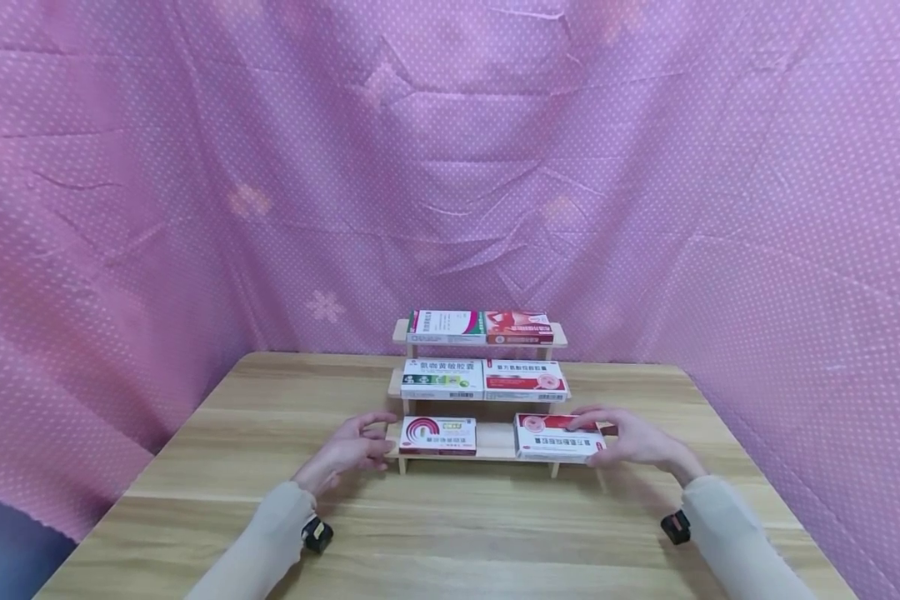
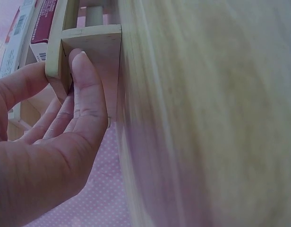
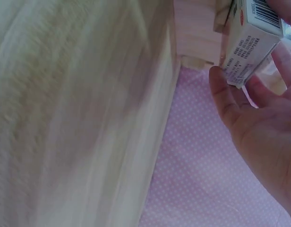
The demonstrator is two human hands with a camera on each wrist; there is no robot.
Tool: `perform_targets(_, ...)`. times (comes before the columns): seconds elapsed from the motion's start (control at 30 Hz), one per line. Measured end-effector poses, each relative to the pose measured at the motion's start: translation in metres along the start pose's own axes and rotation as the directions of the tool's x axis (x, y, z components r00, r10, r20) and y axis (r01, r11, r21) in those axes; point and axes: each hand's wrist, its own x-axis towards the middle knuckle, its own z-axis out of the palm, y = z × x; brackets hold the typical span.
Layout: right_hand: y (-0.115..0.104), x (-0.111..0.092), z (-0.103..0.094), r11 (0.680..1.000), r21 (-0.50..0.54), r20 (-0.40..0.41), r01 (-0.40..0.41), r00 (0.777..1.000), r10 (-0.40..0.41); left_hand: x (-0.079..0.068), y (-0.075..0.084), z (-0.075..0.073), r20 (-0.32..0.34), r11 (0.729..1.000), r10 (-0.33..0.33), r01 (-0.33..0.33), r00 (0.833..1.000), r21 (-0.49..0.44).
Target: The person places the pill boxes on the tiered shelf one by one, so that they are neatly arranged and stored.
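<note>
A three-tier wooden display rack stands on the table and carries medicine boxes. At its lowest tier, my left hand pinches the left end of the board, one digit above and others below. A white and red medicine box lies at the right of that tier, its end turned to the right wrist camera. My right hand grips this box by its right end. On the same tier's left side lies a white and maroon medicine box, close to my left hand but apart from it.
Two white medicine boxes sit side by side on the middle tier. The top tier holds a white, green and magenta box beside a red box. Pink dotted cloth hangs behind the wooden table.
</note>
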Motion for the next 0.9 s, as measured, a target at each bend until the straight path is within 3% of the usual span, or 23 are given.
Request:
perform_targets(0.13, -0.002, 0.000, 0.005, 0.999, -0.001, -0.035, -0.036, 0.999, 0.036, 0.000, 0.000, 0.001, -0.007, 1.000, 0.001, -0.001, 1.000, -0.006)
perform_targets(0.4, -0.002, 0.002, 0.013, 0.999, 0.016, -0.093, -0.031, 0.995, 0.032, -0.001, 0.000, 0.001, -0.013, 1.000, -0.011, 0.011, 1.000, -0.009)
perform_targets(0.67, -0.006, 0.004, 0.021, 0.987, 0.119, -0.141, -0.109, 0.982, 0.125, -0.001, 0.000, 0.003, -0.021, 1.000, -0.013, 0.012, 1.000, -0.024)
perform_targets(0.9, -0.007, 0.008, 0.025, 0.990, 0.127, -0.142, -0.067, 0.986, 0.085, -0.002, 0.001, 0.005, -0.020, 0.999, -0.009, 0.008, 1.000, -0.041)
